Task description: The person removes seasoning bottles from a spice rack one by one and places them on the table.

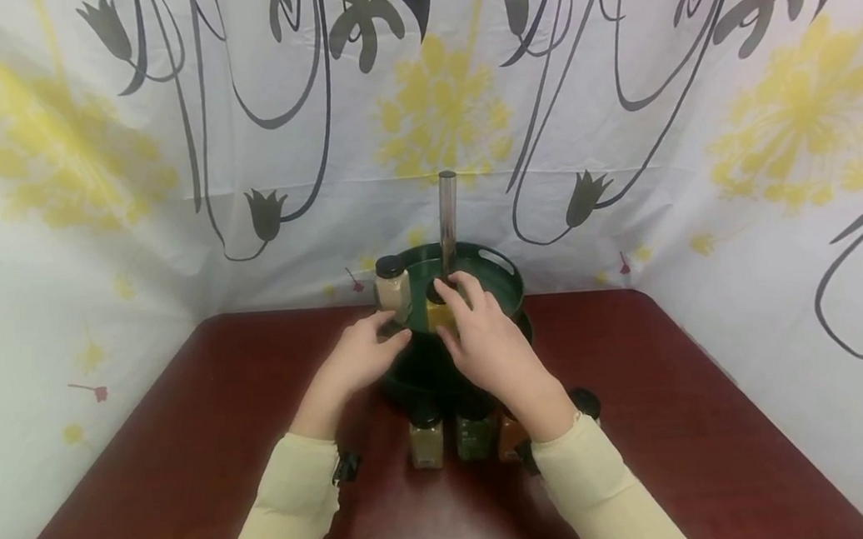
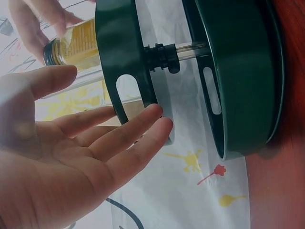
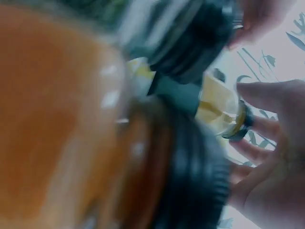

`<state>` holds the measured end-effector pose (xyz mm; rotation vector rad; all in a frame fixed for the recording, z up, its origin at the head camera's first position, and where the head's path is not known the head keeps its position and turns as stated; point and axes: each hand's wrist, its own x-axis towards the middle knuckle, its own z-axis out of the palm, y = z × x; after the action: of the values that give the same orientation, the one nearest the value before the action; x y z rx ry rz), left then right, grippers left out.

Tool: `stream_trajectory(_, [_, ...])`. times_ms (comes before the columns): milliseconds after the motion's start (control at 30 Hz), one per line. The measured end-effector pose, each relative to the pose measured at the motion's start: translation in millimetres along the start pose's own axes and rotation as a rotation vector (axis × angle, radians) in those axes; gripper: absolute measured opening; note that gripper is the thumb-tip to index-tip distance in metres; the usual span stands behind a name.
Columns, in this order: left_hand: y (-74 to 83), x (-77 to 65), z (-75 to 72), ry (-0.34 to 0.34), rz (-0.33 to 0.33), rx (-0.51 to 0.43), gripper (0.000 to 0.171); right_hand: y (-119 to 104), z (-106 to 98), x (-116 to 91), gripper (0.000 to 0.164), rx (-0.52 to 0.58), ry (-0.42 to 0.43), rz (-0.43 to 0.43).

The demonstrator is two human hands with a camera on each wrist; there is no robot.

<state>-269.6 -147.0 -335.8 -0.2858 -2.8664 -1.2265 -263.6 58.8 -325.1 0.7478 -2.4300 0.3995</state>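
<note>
In the head view my right hand [image 1: 484,332] is at a jar of yellow spice [image 1: 438,315] with a black lid, standing on the upper tier of a green two-tier tray [image 1: 504,298]. Its curled fingers and thumb hold the jar around the lid and side. My left hand [image 1: 355,354] is at the tier's left front edge, below a jar of pale powder [image 1: 393,293] with a black lid. The left wrist view shows the left palm [image 2: 62,162] turned up, fingers extended by the tier's slotted rim [image 2: 112,47]; whether they press it is unclear.
In front of the tray stand several more jars: a beige one [image 1: 427,443], a green one [image 1: 475,438] and an orange one [image 1: 509,438]. A metal pole [image 1: 448,218] rises from the tray. Patterned cloth [image 1: 302,145] hangs around the dark red table [image 1: 261,415].
</note>
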Motion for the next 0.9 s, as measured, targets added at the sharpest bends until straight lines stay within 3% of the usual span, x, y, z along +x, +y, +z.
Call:
stream_trajectory(167, [0.1, -1.6, -0.8, 0.012, 0.007, 0.001, 0.059, -0.3, 5.2, 3.0, 0.047, 0.036, 0.004, 0.052])
stream_trajectory(300, [-1.2, -2.1, -0.9, 0.019, 0.012, 0.003, 0.058, 2.1, 5.7, 4.3, 0.038, 0.023, 0.066, 0.064])
stream_trajectory(400, [-2.1, -2.0, -0.9, 0.021, 0.021, 0.001, 0.057, 5.0, 3.5, 4.5, 0.040, 0.044, 0.093, 0.069])
stream_trajectory(567, [-3.6, -3.6, -1.9, 0.007, 0.006, -0.013, 0.058, 9.0, -1.7, 2.7, 0.049, 0.088, 0.048, 0.108])
stream_trajectory(900, [0.2, -1.8, -4.8, -0.012, 0.014, -0.029, 0.057, 12.3, -22.8, 0.8, 0.042, 0.195, 0.088, 0.146])
